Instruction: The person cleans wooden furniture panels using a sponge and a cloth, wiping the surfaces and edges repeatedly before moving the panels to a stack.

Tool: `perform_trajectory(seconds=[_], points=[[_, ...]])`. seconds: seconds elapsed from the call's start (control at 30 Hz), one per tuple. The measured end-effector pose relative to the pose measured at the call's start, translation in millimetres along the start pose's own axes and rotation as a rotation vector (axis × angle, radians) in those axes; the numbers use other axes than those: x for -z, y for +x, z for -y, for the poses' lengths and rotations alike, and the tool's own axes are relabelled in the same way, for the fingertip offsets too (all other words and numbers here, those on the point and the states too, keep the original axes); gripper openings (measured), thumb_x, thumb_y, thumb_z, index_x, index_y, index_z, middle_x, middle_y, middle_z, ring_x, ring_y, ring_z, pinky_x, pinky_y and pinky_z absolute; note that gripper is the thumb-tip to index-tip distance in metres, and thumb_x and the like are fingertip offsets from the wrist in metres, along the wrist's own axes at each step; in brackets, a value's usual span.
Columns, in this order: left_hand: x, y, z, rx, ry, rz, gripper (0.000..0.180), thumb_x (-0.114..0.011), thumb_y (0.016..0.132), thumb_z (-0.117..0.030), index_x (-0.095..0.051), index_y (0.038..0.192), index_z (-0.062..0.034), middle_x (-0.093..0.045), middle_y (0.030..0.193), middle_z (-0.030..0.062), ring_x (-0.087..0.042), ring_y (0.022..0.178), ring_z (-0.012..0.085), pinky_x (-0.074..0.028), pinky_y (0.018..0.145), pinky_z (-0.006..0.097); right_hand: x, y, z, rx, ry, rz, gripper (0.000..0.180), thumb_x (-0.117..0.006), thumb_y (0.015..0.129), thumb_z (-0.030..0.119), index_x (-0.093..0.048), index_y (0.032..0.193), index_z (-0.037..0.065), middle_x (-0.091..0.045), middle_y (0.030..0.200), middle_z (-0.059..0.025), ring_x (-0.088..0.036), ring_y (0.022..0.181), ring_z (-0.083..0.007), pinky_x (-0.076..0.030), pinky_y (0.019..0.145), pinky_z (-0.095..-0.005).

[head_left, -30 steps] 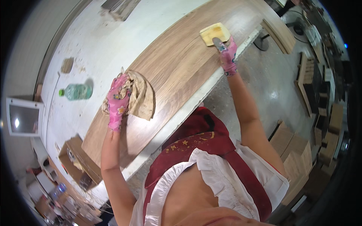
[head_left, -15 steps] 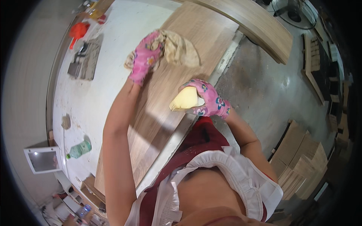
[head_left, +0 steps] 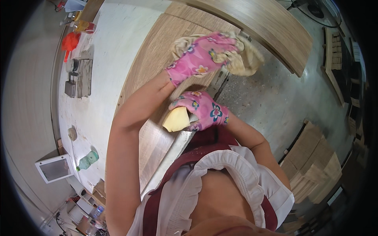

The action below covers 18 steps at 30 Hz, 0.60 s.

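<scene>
A flowered pink glove covers my left hand (head_left: 202,57), which presses a crumpled beige rag (head_left: 246,59) down at the right edge of a wood-grain board (head_left: 151,63). The rag's free end hangs past that edge and is smeared by motion. My right hand (head_left: 204,112), in a matching glove, is closer to my body over the board's near edge. Its fingers are closed around a pale yellow piece of sponge (head_left: 177,119). Something white shows between the sponge and the palm; I cannot make out what it is.
Under the board is a white worktable (head_left: 112,43), with a green plastic bottle (head_left: 87,160), a grey block (head_left: 84,78) and a red-orange item (head_left: 71,41) at left. Another wood-grain board (head_left: 267,27) lies across the far side. Cardboard (head_left: 311,157) lies at right, and a fan (head_left: 315,11) stands far right.
My left hand has swept the rag rightward across the board to its right edge. My right hand, still holding the sponge, has shifted slightly left and nearer to me.
</scene>
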<state>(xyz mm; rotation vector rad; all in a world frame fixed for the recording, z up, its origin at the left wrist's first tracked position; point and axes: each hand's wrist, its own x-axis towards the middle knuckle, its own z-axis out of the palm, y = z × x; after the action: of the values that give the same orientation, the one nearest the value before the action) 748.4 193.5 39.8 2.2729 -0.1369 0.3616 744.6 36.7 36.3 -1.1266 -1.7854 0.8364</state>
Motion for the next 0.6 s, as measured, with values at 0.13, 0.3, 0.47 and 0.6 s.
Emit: perform_trajectory(seconds=[0.13, 0.3, 0.47, 0.6], points=[[-17.5, -3.5, 4.2, -0.089, -0.204, 0.188, 0.041, -0.064, 0.075, -0.014, -0.060, 0.116, -0.0127, -0.057, 0.123, 0.0023, -0.047, 0.120, 0.0184, -0.022, 0.110, 0.034, 2.5, -5.7, -6.1, -0.012, -0.031, -0.062, 0.066, -0.074, 0.060, 0.037, -0.050, 0.116, 0.010, -0.056, 0.104, -0.0142, -0.055, 0.098, -0.0334, -0.044, 0.083, -0.0411], [-4.2, -62.2, -32.5, -0.103, -0.051, 0.172, 0.041, -0.065, 0.076, -0.021, -0.060, 0.116, -0.0125, -0.058, 0.120, 0.0029, -0.049, 0.118, 0.0195, -0.027, 0.109, 0.037, 0.5, -24.9, 11.2, 0.053, 0.221, -0.101, 0.065, -0.074, 0.063, 0.042, -0.052, 0.111, 0.003, -0.058, 0.099, -0.0142, -0.059, 0.091, -0.0304, -0.046, 0.080, -0.0397], [-24.7, -157.8, -60.8, 0.094, -0.446, -0.031, 0.048, -0.072, 0.070, -0.014, -0.057, 0.116, -0.0101, -0.060, 0.115, 0.0037, -0.053, 0.111, 0.0161, -0.031, 0.107, 0.035, -11.1, -54.1, 29.7, -0.027, 0.965, -0.198, 0.073, -0.073, 0.069, 0.044, -0.043, 0.123, 0.007, -0.054, 0.113, -0.0120, -0.056, 0.101, -0.0310, -0.046, 0.086, -0.0451], [-27.1, -246.2, -130.9, 0.002, -0.126, -0.033, 0.046, -0.069, 0.074, -0.017, -0.056, 0.117, -0.0104, -0.058, 0.119, 0.0031, -0.053, 0.112, 0.0180, -0.029, 0.107, 0.034, -25.1, -48.3, 33.9, -0.059, 1.205, -0.559, 0.067, -0.069, 0.076, 0.031, -0.038, 0.130, 0.005, -0.049, 0.120, -0.0137, -0.047, 0.114, -0.0268, -0.039, 0.097, -0.0400]])
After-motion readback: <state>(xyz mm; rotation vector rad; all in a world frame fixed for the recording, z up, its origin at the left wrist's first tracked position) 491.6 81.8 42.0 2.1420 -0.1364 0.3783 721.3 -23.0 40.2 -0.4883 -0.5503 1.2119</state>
